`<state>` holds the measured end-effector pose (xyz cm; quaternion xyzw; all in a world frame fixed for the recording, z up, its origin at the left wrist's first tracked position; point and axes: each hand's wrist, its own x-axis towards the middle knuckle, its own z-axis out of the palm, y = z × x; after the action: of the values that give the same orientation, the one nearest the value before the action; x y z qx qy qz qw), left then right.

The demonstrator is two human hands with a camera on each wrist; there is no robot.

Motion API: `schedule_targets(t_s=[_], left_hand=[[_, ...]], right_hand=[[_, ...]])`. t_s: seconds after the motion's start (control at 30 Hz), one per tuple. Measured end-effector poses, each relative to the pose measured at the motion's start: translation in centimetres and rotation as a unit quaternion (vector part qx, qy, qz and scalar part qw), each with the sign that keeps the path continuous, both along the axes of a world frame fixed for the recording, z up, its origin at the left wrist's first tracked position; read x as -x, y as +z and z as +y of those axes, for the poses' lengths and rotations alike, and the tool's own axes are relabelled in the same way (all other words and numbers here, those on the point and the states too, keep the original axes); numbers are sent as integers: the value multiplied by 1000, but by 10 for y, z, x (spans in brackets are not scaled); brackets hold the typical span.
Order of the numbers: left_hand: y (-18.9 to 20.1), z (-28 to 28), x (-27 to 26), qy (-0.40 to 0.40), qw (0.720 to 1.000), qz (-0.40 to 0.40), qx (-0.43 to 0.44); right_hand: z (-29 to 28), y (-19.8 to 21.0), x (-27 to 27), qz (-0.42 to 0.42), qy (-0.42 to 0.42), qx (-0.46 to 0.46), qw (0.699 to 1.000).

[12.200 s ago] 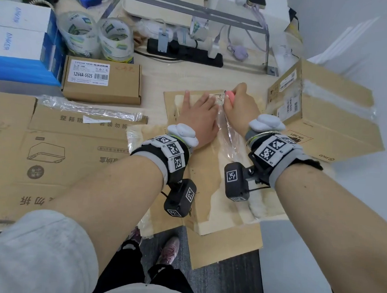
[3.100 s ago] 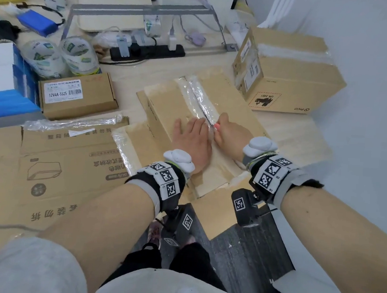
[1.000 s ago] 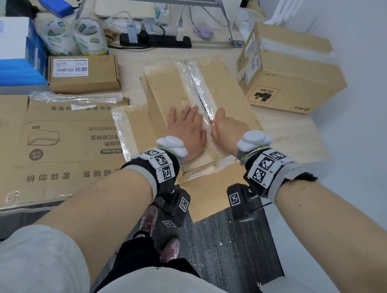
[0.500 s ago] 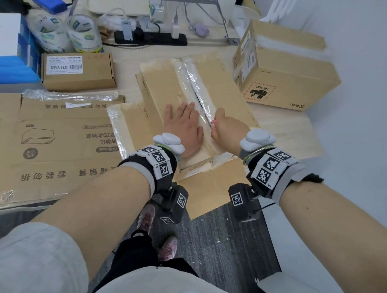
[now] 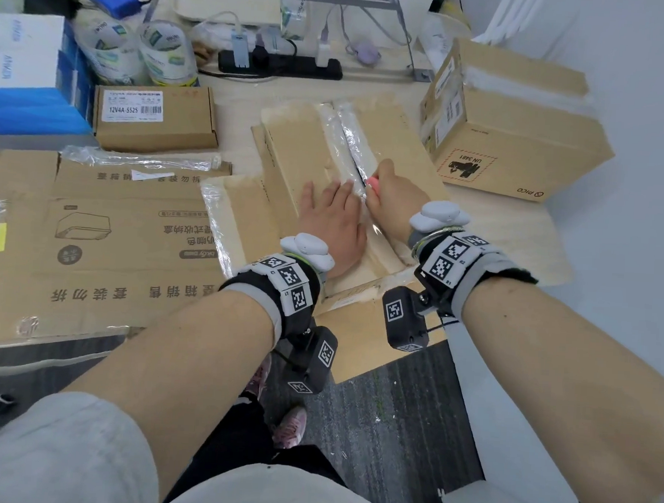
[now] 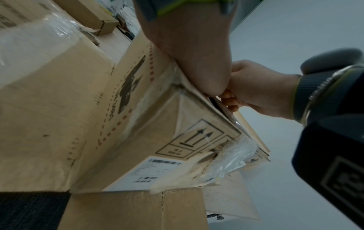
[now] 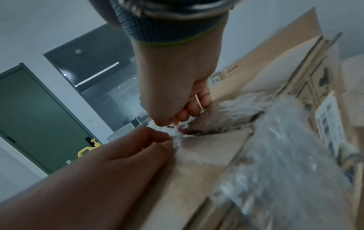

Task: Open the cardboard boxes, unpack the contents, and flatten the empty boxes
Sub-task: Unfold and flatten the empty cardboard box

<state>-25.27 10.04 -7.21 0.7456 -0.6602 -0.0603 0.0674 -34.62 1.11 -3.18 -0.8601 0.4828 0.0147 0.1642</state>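
A brown cardboard box (image 5: 290, 151) lies at the table's front edge, its top seam covered by clear tape (image 5: 343, 133). My left hand (image 5: 334, 220) lies flat on the left flap with straight fingers, pressing it down. My right hand (image 5: 396, 195) grips a pink-handled cutter (image 5: 372, 182) whose tip is at the seam, right next to my left fingertips. In the right wrist view my right hand (image 7: 177, 96) is curled over the crumpled tape (image 7: 275, 140); the blade is hidden. The left wrist view shows the box's labelled side (image 6: 138, 124).
A second taped box (image 5: 524, 138) stands at the right, close to the first. Flattened cardboard (image 5: 109, 245) covers the table's left. A small labelled box (image 5: 155, 124), tape rolls (image 5: 140, 53), blue and white boxes (image 5: 22, 77) and a power strip (image 5: 279, 64) lie behind.
My right hand has slid a little farther up the seam, away from me, and the pink handle shows again. My left hand stays flat on the flap.
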Motion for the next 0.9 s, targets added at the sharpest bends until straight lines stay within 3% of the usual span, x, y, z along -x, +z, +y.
schedule_targets(t_s=[0.33, 0.63, 0.9], left_hand=[[3, 0, 1, -4, 1000, 24, 2], [1, 0, 2, -2, 999, 29, 27], [7, 1, 2, -4, 1000, 20, -7]], right_hand=[[-3, 1, -13, 118, -8, 13, 993], [4, 7, -12, 152, 2, -2, 988], [8, 13, -10, 149, -2, -30, 988]])
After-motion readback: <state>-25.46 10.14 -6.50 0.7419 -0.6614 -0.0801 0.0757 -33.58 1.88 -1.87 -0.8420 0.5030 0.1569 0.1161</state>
